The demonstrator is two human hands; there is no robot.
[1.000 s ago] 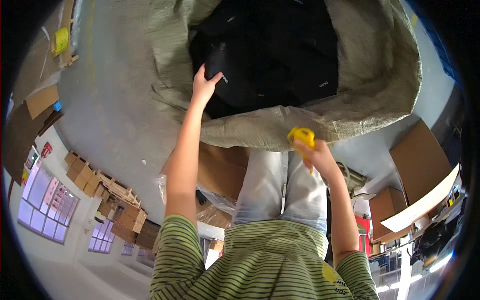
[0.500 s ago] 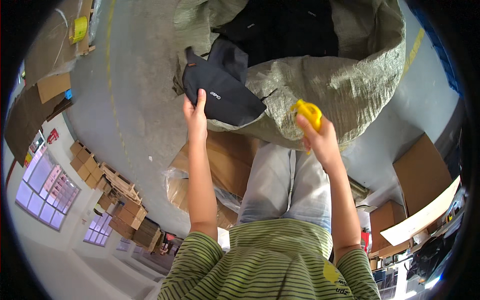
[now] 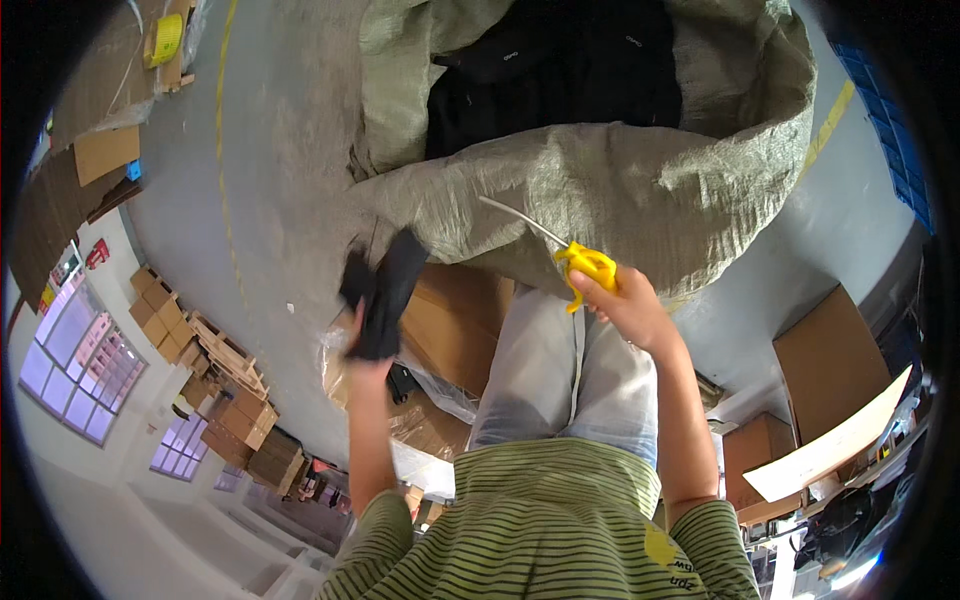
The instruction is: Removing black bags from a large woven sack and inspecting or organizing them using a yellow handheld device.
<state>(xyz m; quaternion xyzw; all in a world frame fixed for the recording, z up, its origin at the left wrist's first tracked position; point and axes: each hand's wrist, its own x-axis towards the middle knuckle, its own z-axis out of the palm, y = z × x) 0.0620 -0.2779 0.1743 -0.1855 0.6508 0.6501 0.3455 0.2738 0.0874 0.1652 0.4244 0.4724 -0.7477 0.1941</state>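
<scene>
Black folded garment (image 3: pixel 380 295) fills your left hand (image 3: pixel 368 345) below the woven sack (image 3: pixel 620 190); your right hand (image 3: pixel 625 305) grips a yellow-handled tool (image 3: pixel 585 268).

Grey concrete floor (image 3: pixel 270 170) with a yellow painted line (image 3: pixel 228 160), stacked cardboard boxes (image 3: pixel 215 400) by the windows (image 3: pixel 75 365), yellow tape roll (image 3: pixel 165 38), blue crates (image 3: pixel 895 110)
</scene>
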